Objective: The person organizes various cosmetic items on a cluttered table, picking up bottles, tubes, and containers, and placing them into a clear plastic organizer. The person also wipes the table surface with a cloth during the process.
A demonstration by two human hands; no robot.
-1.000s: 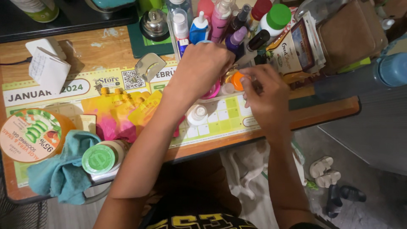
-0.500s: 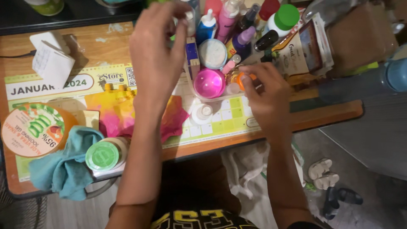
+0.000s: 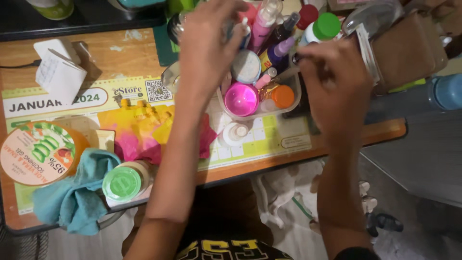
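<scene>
Nearest me, a green-lidded jar (image 3: 122,183) lies beside a teal cloth (image 3: 72,192) on the wooden surface (image 3: 120,53). Beyond it sits a clear tray (image 3: 288,103) holding a pink round lid (image 3: 240,98) and an orange cap (image 3: 283,96). The left hand (image 3: 207,45) hovers behind the tray, fingers curled among the bottles (image 3: 269,29); whether it grips one, I cannot tell. The right hand (image 3: 337,82) pinches something dark at the tray's far right corner.
</scene>
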